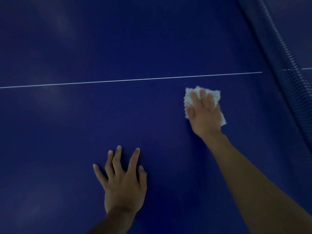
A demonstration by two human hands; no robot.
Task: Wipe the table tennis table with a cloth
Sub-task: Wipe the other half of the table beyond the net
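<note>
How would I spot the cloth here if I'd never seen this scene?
Start at the blue table and follow its thin white line toward the net. Just below it, the right hand presses on the cloth, the only fluffy white patch.

Colours as I see them: table (118, 39) is deep navy blue, plain, with faint paler smudges towards its far-left corner and near-left edge. One thin white line (128, 80) crosses it from left to right and shows again beyond the net (283, 56). Net at the right side is blue, a touch lighter than the top, with fine regular light-dark ribbing. Cloth (215, 95) is white, nubbly, no print.
</note>
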